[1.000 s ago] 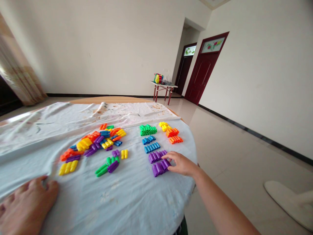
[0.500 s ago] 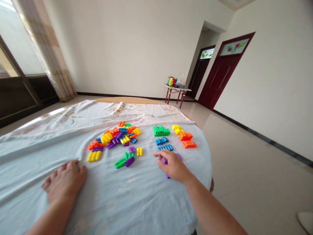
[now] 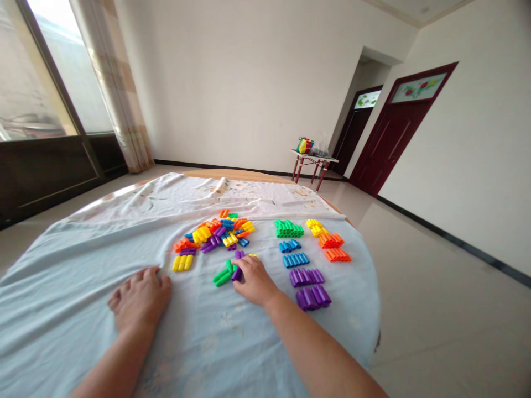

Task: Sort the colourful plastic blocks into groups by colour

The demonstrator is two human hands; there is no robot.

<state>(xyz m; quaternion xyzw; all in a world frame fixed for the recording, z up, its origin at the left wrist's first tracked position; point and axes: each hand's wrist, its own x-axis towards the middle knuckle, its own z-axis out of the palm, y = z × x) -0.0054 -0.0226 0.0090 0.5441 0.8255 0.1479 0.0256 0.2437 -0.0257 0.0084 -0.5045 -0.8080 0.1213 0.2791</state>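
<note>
My left hand lies flat on the blue tablecloth with its fingers stretched out, holding nothing. Farther right, my right hand has its thumb and fingers closed around a purple plastic tube piece. Touching or close beside that piece are green tube pieces. Another purple piece shows just behind the fingers, and a yellow one is mostly hidden by the hand. Beyond both hands lies a mixed heap of coloured tube pieces. A yellow piece sits at the heap's near left.
Sorted stacks stand to the right: green, blue, purple, yellow and orange. The round table's cloth has wrinkles. A small side table holding bags stands by the far wall.
My right hand has moved left from the purple stacks to the loose purple and green pieces, uncovering those stacks. My left hand stays flat on the cloth. The camera view has shifted left.
</note>
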